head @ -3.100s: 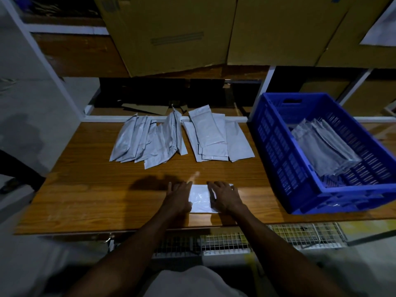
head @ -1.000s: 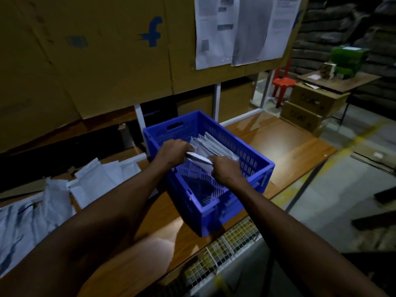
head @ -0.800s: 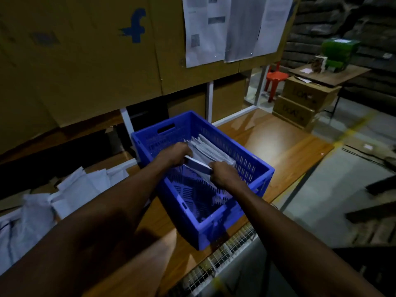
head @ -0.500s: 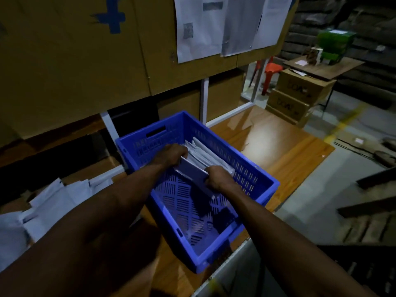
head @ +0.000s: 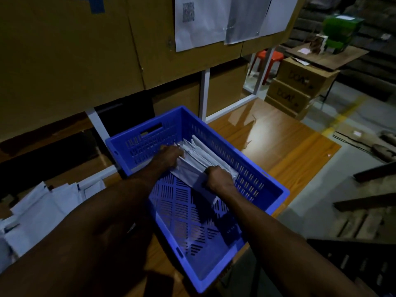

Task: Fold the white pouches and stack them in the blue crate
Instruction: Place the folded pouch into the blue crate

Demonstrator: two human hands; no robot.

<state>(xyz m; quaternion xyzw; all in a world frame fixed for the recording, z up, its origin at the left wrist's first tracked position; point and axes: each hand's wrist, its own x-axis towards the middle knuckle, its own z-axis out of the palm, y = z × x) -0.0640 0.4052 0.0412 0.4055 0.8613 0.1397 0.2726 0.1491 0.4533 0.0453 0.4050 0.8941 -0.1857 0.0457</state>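
Note:
The blue crate [head: 265,185] stands on the wooden table [head: 285,151] with a row of folded white pouches [head: 205,156] leaning against its far right wall. Both my hands are inside the crate. My left hand [head: 170,156] grips the far end of the folded pouch [head: 186,172] nearest me, and my right hand [head: 217,179] grips its near end, holding it against the row. Unfolded white pouches [head: 45,209] lie on the table to the left, partly hidden by my left arm.
Cardboard panels [head: 75,50] with taped paper sheets [head: 214,18] rise behind the crate. Stacked cardboard boxes [head: 297,86], a red stool [head: 267,58] and a side table with a green box [head: 340,28] stand at the back right. The crate's near half shows its bare slatted floor.
I folded a pouch on the table, then carried it into the crate. Over the last second both hands lowered it against the row of pouches, and my view turned right and down.

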